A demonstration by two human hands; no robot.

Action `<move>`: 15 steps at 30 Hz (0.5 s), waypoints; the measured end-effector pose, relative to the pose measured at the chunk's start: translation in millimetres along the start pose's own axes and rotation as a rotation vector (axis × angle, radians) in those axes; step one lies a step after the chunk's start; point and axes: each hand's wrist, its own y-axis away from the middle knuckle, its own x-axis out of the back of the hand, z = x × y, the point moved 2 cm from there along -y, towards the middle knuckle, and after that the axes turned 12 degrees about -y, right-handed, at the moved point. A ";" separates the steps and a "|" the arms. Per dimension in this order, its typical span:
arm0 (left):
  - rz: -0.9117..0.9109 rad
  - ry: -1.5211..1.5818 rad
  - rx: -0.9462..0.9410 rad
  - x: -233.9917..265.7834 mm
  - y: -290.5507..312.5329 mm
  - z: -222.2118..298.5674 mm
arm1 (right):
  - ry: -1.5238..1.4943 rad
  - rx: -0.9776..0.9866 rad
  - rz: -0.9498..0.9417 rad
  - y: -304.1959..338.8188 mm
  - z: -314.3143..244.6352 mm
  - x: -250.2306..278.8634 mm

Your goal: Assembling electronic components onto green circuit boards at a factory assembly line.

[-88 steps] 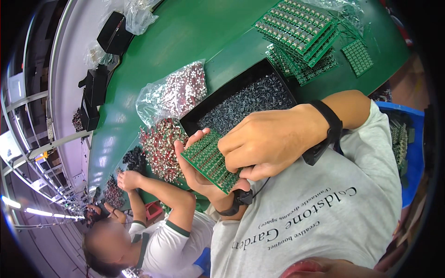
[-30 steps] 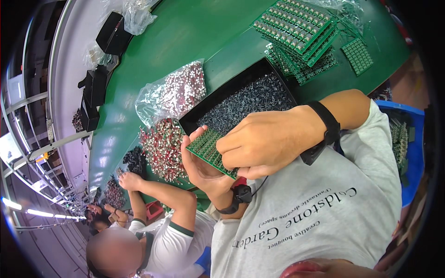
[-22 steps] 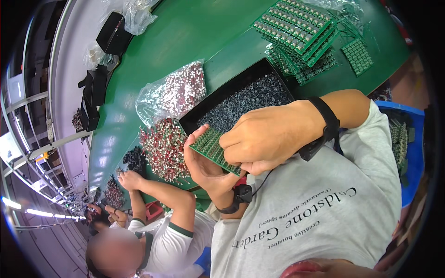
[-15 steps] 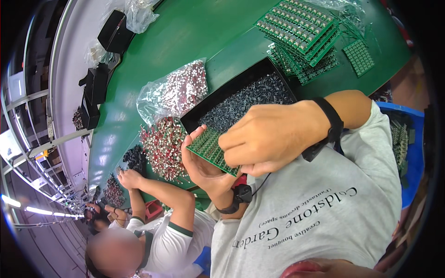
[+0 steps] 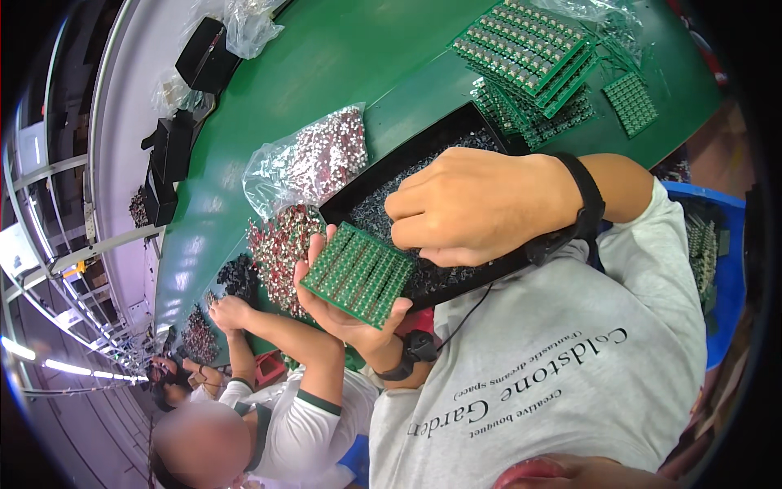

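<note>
A green circuit board panel (image 5: pixel 358 275) with rows of small parts lies tilted in my left hand (image 5: pixel 346 323), its fingers and thumb gripping the edges. My right hand (image 5: pixel 476 208), with a black band at the wrist, hovers over a black tray (image 5: pixel 432 133) of small dark components (image 5: pixel 395 191). Its fingers are curled together just right of the panel, and their tips are partly hidden. Whatever they hold, if anything, I cannot make out.
Left of the tray are a clear bag of red and white parts (image 5: pixel 326 155) and a loose red and white pile (image 5: pixel 281 253). Stacked green panels (image 5: pixel 521 49) stand at the far right on the green table (image 5: pixel 350 57). A co-worker's hand (image 5: pixel 230 312) works at lower left.
My right hand has moved off the panel, up over the tray. The panel has shifted left in my left hand and turned, so its whole face shows.
</note>
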 end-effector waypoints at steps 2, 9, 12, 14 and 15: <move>0.010 -0.050 -0.003 3.3 -1.6 4.1 | 0.032 -0.005 -0.001 0.9 2.4 -3.5; 0.014 -0.078 -0.123 10.2 6.1 3.9 | 0.142 -0.053 -0.103 1.2 6.4 -5.4; -0.009 -0.020 -0.014 9.0 6.9 7.4 | 0.186 -0.108 -0.208 4.9 1.6 -4.8; 0.005 -0.019 -0.015 11.4 8.7 6.1 | 0.167 -0.083 -0.192 7.9 4.4 -6.0; 0.015 -0.017 -0.016 12.0 9.3 5.4 | 0.148 -0.060 -0.172 9.1 5.4 -5.3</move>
